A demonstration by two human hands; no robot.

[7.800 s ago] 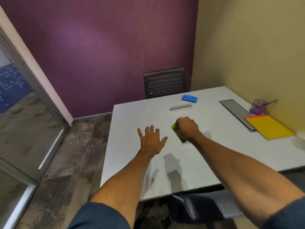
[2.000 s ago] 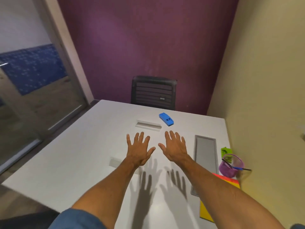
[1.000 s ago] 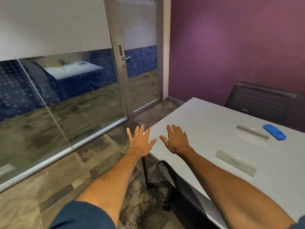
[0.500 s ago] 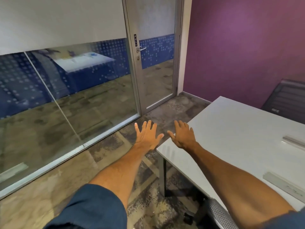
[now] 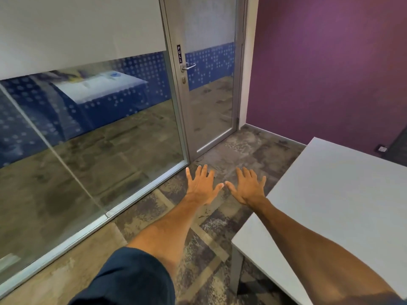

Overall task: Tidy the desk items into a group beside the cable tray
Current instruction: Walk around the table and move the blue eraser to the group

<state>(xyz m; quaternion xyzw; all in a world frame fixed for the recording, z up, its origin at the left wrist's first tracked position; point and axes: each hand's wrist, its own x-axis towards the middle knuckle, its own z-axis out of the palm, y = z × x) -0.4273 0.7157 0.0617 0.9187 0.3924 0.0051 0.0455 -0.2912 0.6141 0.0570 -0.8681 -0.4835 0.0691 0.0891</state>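
My left hand (image 5: 201, 186) and my right hand (image 5: 247, 187) are stretched out side by side, palms down, fingers spread, holding nothing. Both hover over the patterned carpet, just left of the white desk (image 5: 343, 194). Only the desk's bare left part shows on the right of the head view. The cable tray and the desk items are out of view.
A glass partition (image 5: 88, 133) runs along the left. A glass door (image 5: 209, 84) with a metal handle and a PULL label stands ahead. A purple wall (image 5: 330, 62) is behind the desk. A dark chair edge (image 5: 398, 148) shows at far right.
The view has swung further left, away from the desk. The rulers, blue item and chair have left the frame. Both hands stay spread and empty, now over the floor.
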